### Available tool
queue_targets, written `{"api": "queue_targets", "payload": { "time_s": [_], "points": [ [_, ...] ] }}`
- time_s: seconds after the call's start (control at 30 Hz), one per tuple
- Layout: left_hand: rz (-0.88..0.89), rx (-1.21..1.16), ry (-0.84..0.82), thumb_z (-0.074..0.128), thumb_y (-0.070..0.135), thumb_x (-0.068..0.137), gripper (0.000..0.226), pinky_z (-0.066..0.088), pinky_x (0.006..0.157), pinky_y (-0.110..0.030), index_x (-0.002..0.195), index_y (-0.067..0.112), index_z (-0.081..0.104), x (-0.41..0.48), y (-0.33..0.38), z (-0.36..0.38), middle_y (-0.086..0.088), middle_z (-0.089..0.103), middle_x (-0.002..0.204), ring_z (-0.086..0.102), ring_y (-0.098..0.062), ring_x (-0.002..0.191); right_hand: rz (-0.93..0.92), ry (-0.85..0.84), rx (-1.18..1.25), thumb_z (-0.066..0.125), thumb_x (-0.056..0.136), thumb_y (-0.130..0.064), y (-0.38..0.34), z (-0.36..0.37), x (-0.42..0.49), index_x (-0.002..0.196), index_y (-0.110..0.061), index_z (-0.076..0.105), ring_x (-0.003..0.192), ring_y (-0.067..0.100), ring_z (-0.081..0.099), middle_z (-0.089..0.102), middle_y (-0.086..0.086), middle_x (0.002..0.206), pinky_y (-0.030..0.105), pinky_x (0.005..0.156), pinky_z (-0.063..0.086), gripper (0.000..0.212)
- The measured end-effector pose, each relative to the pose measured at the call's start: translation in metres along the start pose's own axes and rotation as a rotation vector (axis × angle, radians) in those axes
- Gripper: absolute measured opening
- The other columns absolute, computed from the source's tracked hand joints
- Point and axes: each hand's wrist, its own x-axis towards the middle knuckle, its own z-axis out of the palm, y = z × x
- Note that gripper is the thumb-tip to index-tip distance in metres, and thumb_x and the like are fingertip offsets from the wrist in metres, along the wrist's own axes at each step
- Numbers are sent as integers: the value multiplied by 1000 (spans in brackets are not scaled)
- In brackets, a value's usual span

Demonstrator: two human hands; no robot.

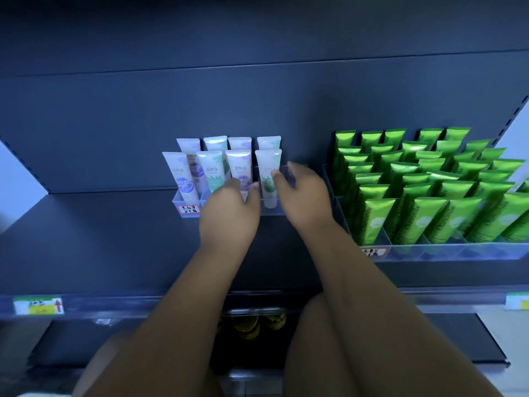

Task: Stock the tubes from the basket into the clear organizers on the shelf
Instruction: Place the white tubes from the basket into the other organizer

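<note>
Green-label tube (268, 193) stands cap-down in the clear organizer (183, 200) on the shelf (100, 239), my right hand (303, 199) loosely spread against it, left hand (229, 216) curled by the purple-label tube (240, 167), grip unclear; probably light, squashy, slick, so take it near the cap.

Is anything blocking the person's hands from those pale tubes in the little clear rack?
Nothing visible does. The left hand and right hand are right at the front row of pale tubes in the clear organizer. The green tubes stand apart, off to the right.
</note>
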Motion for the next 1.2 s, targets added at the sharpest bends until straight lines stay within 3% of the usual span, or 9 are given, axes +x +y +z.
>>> {"api": "queue_targets", "payload": {
  "time_s": [0.07, 0.17, 0.27, 0.33, 0.47, 0.57, 0.8, 1.03, 1.2],
  "points": [
    [25, 78, -11, 41, 43, 104, 34, 49, 69, -39, 96, 13, 54, -14, -5, -14, -4, 64, 92, 59, -31, 87, -74, 30, -110, 46, 97, -47, -15, -3, -16, 96, -14, 59, 95, 25, 58, 64, 3, 98, 39, 75, 50, 35],
    [62, 221, -53, 35, 46, 106, 41, 50, 88, -44, 123, 16, 58, -29, -23, -33, -8, 66, 119, 57, -31, 115, -204, -33, -89, 40, 100, -48, -43, -3, -42, 125, -13, 60, 121, 22, 54, 63, 1, 127, 38, 95, 49, 47],
    [47, 349, -37, 34, 48, 106, 54, 34, 115, -48, 146, 14, 48, -44, -48, -62, -9, 53, 149, 40, -31, 144, -307, -134, -60, 41, 102, -49, -76, 1, -71, 146, -15, 50, 139, 18, 43, 53, -1, 147, 37, 114, 40, 56],
    [30, 413, 3, 33, 50, 106, 60, 25, 121, -50, 154, 14, 40, -58, -64, -90, -6, 42, 160, 30, -29, 152, -359, -184, -30, 38, 104, -50, -98, 3, -92, 150, -14, 46, 144, 18, 38, 48, 1, 153, 39, 117, 36, 59],
    [-3, 489, 132, 25, 55, 105, 66, 23, 122, -52, 156, 17, 38, -98, -91, -164, -3, 39, 162, 28, -29, 153, -533, -378, -14, 36, 106, -51, -153, 13, -137, 157, -14, 35, 152, 17, 25, 36, 1, 162, 36, 124, 25, 62],
    [-128, 538, 243, 17, 61, 96, 78, 28, 121, -55, 154, 15, 42, -142, -113, -218, -6, 42, 160, 32, -32, 151, -692, -466, 33, 37, 105, -51, -203, 30, -177, 157, -13, 33, 153, 18, 21, 34, 2, 163, 31, 123, 19, 64],
    [-485, 631, 335, 16, 66, 95, 83, 28, 121, -51, 152, 14, 44, -254, -181, -298, -6, 45, 158, 31, -31, 151, -868, -743, 230, 40, 107, -42, -272, 89, -287, 154, -7, 38, 152, 24, 24, 39, 10, 159, 35, 122, 22, 59],
    [-752, 613, 278, 34, 53, 105, 64, 24, 123, -50, 155, 13, 39, -338, -259, -281, -7, 38, 162, 24, -31, 154, -905, -1051, 12, 42, 105, -45, -241, 172, -378, 155, -7, 30, 150, 27, 26, 32, 10, 160, 39, 120, 28, 64],
    [-922, 473, 117, 34, 56, 104, 63, 27, 122, -51, 153, 16, 40, -374, -322, -219, -5, 39, 162, 27, -29, 153, -888, -1250, -262, 46, 104, -44, -177, 225, -404, 141, -11, 45, 131, 27, 46, 48, 7, 142, 40, 105, 42, 50]
  ]
}}
